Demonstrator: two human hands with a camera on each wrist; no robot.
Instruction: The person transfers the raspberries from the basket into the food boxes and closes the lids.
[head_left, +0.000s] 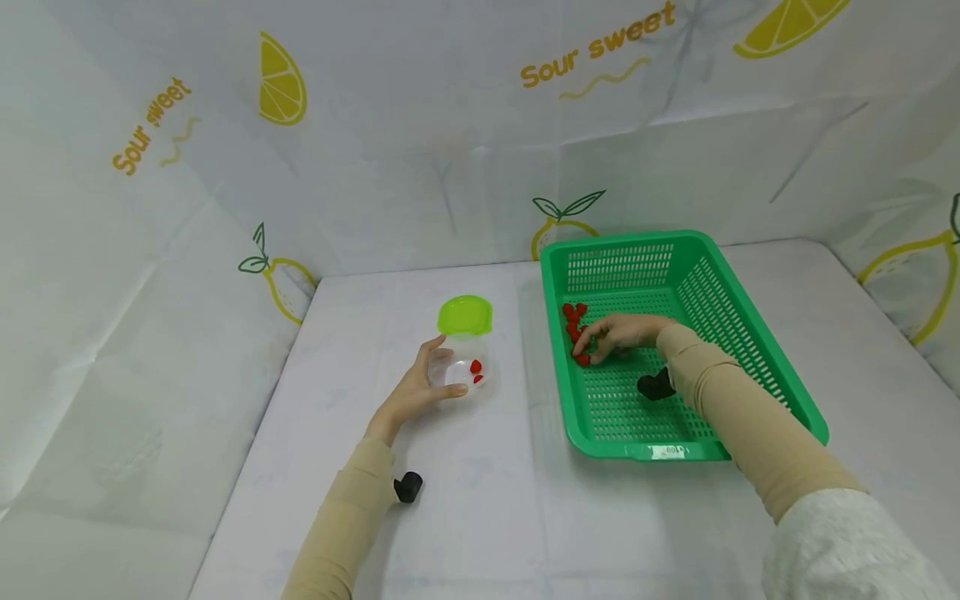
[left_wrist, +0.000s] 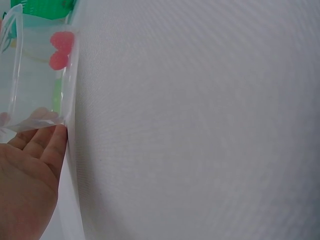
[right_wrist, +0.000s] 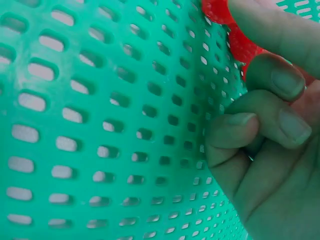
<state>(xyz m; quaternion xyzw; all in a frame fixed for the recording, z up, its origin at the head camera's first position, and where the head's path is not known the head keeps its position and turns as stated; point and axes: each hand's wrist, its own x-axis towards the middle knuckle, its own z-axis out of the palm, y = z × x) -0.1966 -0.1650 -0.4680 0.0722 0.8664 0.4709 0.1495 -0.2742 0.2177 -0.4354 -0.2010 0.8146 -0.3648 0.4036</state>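
My left hand grips the side of a clear plastic container standing on the table, thumb on the near side. Two red raspberries lie inside it; the container wall blurs them. The right hand reaches into a green basket. Its thumb and fingers are curled about a raspberry at the basket's left wall. Several more raspberries lie along that wall, partly hidden by the fingers. In the right wrist view, red raspberries show beside the thumb, and the other fingers are bent.
A bright green lid lies flat just behind the container. The basket's slotted walls rise around the right hand. A white cloth printed with lemons hangs behind, and a white cover spreads over the table.
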